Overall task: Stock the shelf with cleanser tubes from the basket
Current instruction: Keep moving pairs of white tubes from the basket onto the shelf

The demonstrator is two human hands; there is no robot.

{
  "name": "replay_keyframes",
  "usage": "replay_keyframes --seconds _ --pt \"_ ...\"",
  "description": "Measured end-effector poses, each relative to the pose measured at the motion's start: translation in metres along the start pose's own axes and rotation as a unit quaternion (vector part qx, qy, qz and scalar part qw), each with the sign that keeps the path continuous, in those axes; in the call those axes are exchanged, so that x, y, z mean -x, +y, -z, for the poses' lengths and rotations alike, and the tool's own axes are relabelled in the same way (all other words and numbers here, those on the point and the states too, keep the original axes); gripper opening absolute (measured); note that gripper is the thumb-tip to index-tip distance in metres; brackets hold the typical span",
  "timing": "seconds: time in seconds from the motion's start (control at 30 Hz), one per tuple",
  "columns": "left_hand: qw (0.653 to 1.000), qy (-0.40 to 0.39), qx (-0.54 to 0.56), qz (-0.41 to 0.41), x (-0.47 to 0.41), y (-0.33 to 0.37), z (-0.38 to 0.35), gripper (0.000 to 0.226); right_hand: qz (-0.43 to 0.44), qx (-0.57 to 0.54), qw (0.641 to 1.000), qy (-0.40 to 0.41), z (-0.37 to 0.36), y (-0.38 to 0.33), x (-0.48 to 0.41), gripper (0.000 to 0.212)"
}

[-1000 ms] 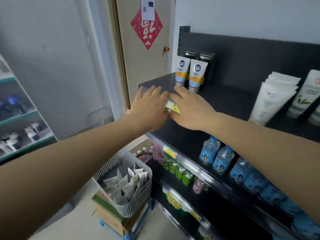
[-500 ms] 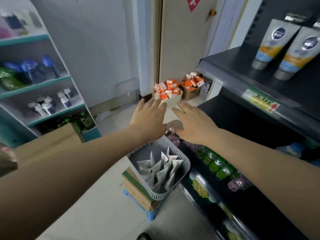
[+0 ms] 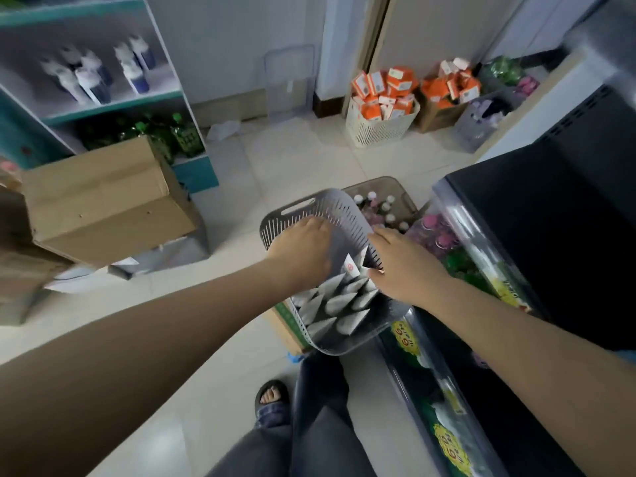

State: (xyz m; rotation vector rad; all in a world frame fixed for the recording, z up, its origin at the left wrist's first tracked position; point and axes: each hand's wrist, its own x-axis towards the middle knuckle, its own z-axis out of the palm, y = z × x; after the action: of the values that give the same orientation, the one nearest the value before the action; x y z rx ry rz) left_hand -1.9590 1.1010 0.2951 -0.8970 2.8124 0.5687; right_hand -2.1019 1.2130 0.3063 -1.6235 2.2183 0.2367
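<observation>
A grey slotted basket [image 3: 339, 213] sits on a cardboard box beside the black shelf unit [image 3: 516, 208]. Several white cleanser tubes [image 3: 339, 301] stand packed in it, crimped ends up. My left hand [image 3: 303, 251] hovers palm down over the basket's left side with fingers spread and nothing visibly held. My right hand [image 3: 404, 266] reaches in from the right, its thumb and fingertips touching one raised tube [image 3: 351, 268]. Whether it grips that tube is unclear.
A large cardboard box [image 3: 103, 197] stands at the left below a teal shelf [image 3: 113, 101] of bottles. A white basket of orange boxes [image 3: 382, 122] sits by the door. A brown bin of small bottles [image 3: 378, 201] lies behind the grey basket. My sandalled foot [image 3: 272, 394] is below.
The view has swung down from the upper shelf to the floor. Both hands have dropped from the shelf edge into the grey basket among the tubes.
</observation>
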Motion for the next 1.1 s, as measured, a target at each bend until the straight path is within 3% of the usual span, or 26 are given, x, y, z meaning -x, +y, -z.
replay_keyframes --seconds 0.33,0.47,0.73,1.1 --pt "0.994 -0.073 0.069 0.052 -0.074 -0.022 -0.095 0.024 -0.025 -0.034 0.992 -0.115 -0.090 0.051 -0.068 0.029" --pt "0.991 -0.096 0.073 0.057 -0.104 -0.020 -0.125 0.012 -0.034 -0.048 0.991 -0.124 -0.122 0.065 -0.087 0.032" --pt "0.993 -0.115 0.021 -0.027 -0.149 -0.014 -0.176 0.038 -0.034 -0.013 0.989 -0.146 -0.145 0.079 -0.119 0.027" --pt "0.979 -0.162 -0.061 -0.103 -0.186 -0.014 -0.208 0.040 -0.015 0.024 0.986 -0.166 -0.165 0.081 -0.147 0.028"
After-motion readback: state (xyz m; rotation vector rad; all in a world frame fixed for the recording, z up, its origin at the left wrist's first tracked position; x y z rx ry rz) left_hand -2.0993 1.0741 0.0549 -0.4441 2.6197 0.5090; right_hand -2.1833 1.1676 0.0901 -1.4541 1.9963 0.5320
